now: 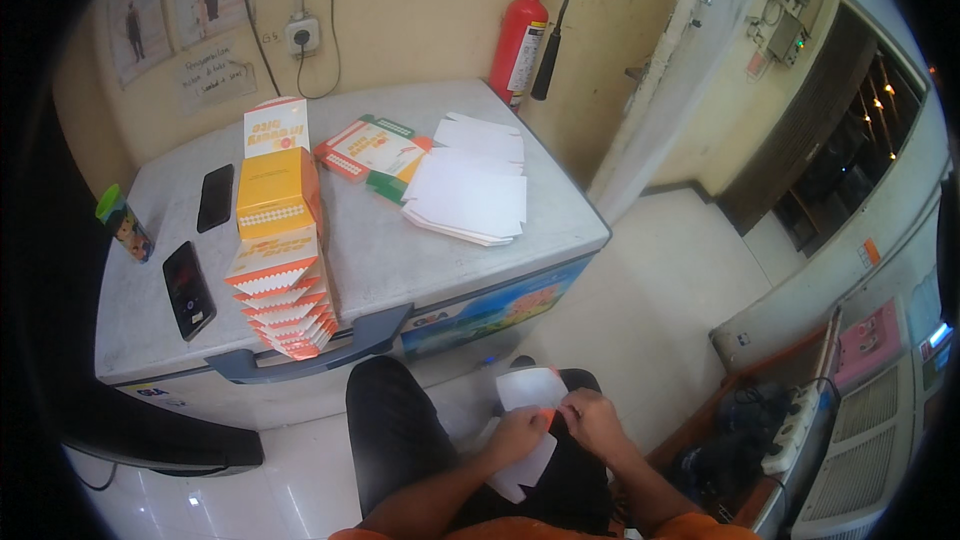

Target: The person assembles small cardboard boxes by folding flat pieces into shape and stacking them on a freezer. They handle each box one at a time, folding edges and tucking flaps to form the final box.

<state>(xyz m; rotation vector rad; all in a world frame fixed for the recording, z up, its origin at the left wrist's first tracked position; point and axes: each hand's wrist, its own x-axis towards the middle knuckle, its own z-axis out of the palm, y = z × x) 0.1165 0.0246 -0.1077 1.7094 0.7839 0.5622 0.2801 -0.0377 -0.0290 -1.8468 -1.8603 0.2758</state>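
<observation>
Over my lap, a cardboard box blank [531, 389] shows its white inner side, with some orange at one edge. My left hand [522, 434] is closed on its middle, and my right hand [591, 419] pinches its right edge. The fingertips of both hands are partly hidden. In front of me, on the grey chest freezer lid [400, 270], a nested row of part-folded boxes [280, 280] in white and orange reaches the front edge. A yellow box [277, 190] lies in the same row. To its right are a pile of white flat blanks [468, 180] and some printed blanks [375, 152].
Two phones, one farther [216, 197] and one nearer [188, 290], lie left of the boxes beside a colourful cup [124, 223]. A red fire extinguisher [520, 40] hangs behind the freezer. At right, a power strip [795, 428] and cables sit by a wooden frame.
</observation>
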